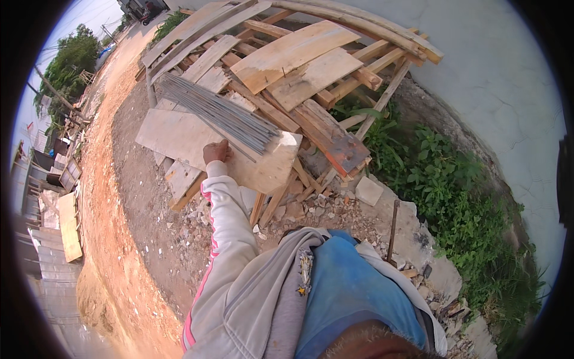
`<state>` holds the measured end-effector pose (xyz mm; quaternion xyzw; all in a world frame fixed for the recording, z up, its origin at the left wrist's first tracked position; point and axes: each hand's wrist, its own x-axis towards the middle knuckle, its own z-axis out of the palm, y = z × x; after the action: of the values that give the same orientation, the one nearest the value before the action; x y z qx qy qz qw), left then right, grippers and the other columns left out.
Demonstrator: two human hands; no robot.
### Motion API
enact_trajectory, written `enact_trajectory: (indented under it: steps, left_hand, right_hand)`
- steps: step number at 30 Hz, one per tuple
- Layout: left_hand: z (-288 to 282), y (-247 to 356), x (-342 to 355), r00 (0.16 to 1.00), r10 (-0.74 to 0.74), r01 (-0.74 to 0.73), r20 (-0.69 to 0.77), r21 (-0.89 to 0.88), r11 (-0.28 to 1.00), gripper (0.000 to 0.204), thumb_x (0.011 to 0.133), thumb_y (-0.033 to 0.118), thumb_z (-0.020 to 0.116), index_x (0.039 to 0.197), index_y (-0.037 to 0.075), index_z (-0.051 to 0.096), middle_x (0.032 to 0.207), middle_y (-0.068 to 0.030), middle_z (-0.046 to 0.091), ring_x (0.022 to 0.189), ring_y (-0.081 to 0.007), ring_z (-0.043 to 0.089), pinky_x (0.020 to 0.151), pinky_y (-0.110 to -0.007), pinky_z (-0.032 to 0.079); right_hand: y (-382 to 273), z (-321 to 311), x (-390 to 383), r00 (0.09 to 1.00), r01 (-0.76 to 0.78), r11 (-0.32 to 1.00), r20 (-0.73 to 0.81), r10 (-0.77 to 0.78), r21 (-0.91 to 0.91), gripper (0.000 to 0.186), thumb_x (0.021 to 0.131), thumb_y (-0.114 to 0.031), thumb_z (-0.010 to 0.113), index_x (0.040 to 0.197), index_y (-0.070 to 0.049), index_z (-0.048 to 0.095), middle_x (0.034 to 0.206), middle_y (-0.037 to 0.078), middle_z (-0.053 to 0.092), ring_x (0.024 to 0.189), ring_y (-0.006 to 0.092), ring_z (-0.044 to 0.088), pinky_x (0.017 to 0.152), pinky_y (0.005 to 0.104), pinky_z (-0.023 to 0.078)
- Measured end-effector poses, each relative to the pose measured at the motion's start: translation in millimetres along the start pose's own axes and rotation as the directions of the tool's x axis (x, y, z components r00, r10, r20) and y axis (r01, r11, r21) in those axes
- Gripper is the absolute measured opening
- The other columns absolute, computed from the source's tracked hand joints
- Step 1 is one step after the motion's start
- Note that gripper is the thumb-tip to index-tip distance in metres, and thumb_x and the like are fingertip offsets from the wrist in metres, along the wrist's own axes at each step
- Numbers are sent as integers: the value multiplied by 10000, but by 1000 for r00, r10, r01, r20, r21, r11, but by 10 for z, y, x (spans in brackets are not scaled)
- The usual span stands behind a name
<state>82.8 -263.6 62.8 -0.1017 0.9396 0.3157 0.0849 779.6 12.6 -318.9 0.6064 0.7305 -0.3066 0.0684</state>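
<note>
One rod (pixel 244 154) sits gripped in my left hand (pixel 217 152) beside the bundle (pixel 219 111), seemingly singled out; lifting it would call for balance.

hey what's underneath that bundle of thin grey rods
The near part of the grey rods lies over a broad pale board, and a plank pokes out below that. The board's surface directly beneath the bundle is covered, so I can't tell what else is there.

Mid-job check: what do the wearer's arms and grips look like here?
The left sleeve is long and off-white, with pink striping down its outer edge and a pale cuff at the wrist. The left grip is a bare hand. The right grip is out of view.
</note>
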Motion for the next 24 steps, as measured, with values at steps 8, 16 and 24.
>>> enact_trajectory:
  steps: [8, 16, 24]
  left_hand:
    - [287, -42, 252, 998, 29, -17, -49, 247, 969, 451, 803, 481, 779, 1006, 82, 726, 961, -114, 771, 1015, -284, 724, 901, -411, 557]
    - [185, -307, 100, 974, 21, 185, 227, -842, 507, 331, 903, 318, 603, 1044, 18, 626, 834, -93, 695, 656, -182, 695, 517, -279, 565]
    - [841, 468, -1954, 846, 517, 51, 135, -983, 174, 198, 960, 156, 654, 1104, 74, 544, 877, -91, 694, 681, -177, 702, 583, -264, 569]
  right_hand:
    - [-966, -1340, 437, 942, 318, 803, -267, -205, 505, 326, 920, -291, 729, 843, 7, 623, 654, 63, 549, 623, 173, 526, 588, 360, 435]
    - [-2588, -2640, -206, 837, 519, 398, -356, -416, 756, 302, 975, -331, 693, 907, -60, 579, 595, -46, 446, 464, 43, 407, 439, 248, 373]
    - [-3505, -3099, -800, 693, 481, 282, -163, -703, 830, 262, 988, -288, 685, 959, -35, 624, 625, -24, 514, 510, 57, 464, 466, 235, 365]
